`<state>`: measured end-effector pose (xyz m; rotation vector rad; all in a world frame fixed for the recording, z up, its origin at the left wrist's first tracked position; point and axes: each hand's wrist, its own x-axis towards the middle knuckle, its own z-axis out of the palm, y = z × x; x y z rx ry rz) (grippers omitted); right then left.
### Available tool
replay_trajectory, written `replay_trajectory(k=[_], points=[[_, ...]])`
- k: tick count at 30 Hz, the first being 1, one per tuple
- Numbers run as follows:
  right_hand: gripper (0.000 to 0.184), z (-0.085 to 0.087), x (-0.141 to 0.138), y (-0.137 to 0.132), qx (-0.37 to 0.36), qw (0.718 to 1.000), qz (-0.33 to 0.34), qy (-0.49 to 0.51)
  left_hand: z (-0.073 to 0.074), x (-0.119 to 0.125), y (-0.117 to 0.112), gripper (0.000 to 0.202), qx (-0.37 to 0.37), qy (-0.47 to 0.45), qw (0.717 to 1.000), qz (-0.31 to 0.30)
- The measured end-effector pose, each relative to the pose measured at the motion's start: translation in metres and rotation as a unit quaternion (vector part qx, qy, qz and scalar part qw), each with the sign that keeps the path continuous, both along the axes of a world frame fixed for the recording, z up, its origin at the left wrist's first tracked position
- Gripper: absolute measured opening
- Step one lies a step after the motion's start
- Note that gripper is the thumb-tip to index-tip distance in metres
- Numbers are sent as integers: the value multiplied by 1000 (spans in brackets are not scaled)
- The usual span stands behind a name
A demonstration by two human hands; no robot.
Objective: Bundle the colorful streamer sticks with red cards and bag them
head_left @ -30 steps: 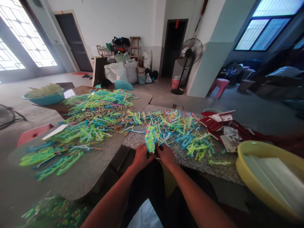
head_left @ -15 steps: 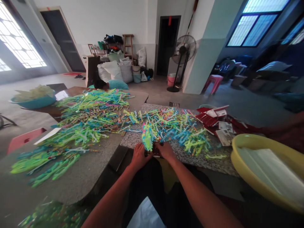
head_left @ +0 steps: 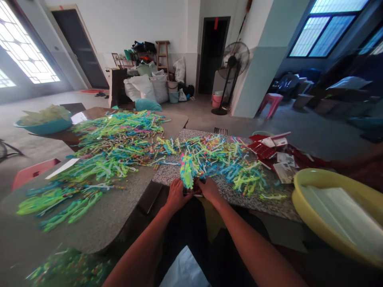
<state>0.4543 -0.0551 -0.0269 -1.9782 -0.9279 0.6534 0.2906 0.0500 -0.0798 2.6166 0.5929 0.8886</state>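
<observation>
At the near edge of the speckled stone table (head_left: 167, 175), a bundle of bright yellow-green and blue cords (head_left: 187, 171) stands up between my hands. My left hand (head_left: 177, 194) is closed at the lower left of this bundle, thumb pointing inward. My right hand (head_left: 211, 189) is closed just to its right, its fingertips bent in toward a small dark reddish piece (head_left: 196, 187) between the hands. Its details are too small to tell, and my fingers partly hide it. Loose cords with beaded-looking sections (head_left: 230, 163) are strewn just beyond.
More cords (head_left: 119, 147) are heaped on the left table. At right stand a yellow basin (head_left: 299, 199) with white sheets and a pile of red pieces and cards (head_left: 267, 149). A blue basin (head_left: 44, 126) sits far left. Another person (head_left: 146, 105) is behind the left heap.
The view has shifted slightly, moving the scene a little to the right. The person across has lowered their head. My hands stay at the bundle, with only slight finger movement.
</observation>
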Motion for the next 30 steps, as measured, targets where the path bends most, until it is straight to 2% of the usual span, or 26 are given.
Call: replay_trajectory(k=[3, 10, 14, 23, 30], points=[[24, -4, -4, 0, 7, 995, -21, -97, 0, 0, 0, 41, -2, -2, 1000, -2], [24, -7, -11, 1, -38, 981, 1, -192, 0, 0, -1, 44, -17, 7, 1000, 6], [29, -3, -13, 2, -69, 974, 4, -216, 1, 0, -1, 44, -12, 6, 1000, 5], [23, 9, -21, 4, -108, 960, 40, -256, -5, 2, 2, 38, 8, -10, 1000, 8], [21, 14, -16, 5, -89, 968, 50, -230, -9, 1, 7, 38, 19, -14, 1000, 3]])
